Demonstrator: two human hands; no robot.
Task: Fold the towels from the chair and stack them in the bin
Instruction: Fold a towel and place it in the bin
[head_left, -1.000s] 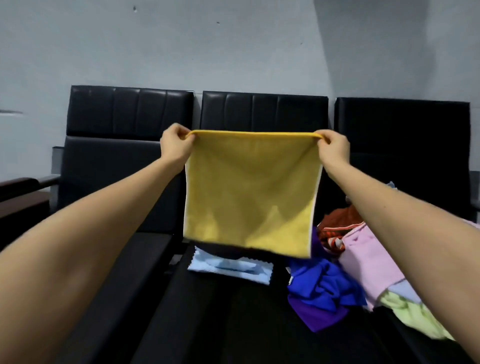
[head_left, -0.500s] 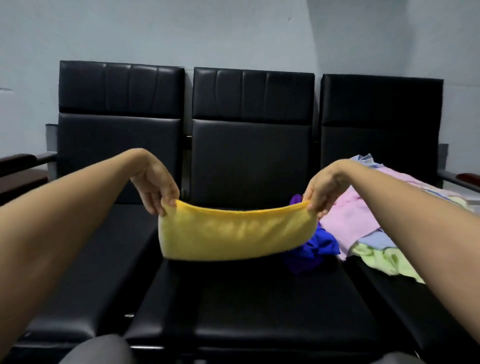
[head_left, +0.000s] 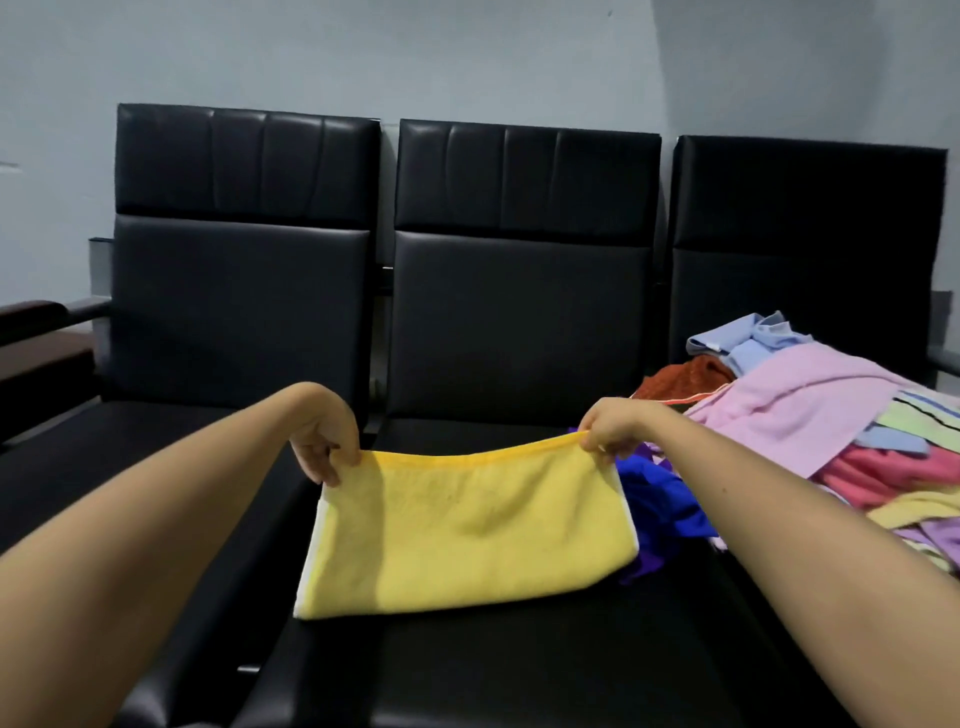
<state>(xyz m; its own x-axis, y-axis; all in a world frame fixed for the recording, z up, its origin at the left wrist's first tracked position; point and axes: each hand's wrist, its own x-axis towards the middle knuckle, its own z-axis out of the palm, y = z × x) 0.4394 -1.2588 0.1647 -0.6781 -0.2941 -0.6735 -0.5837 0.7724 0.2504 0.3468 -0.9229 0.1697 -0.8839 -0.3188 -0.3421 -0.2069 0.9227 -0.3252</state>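
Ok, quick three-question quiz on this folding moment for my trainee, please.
1. True or false: the left hand and right hand each pinch a top corner of the yellow towel.
2. The towel's lower part lies on: A) the middle seat B) the left seat C) a bin.
3. Fill in: the loose towel pile sits on the ___ seat.
Key: 1 true; 2 A; 3 right.
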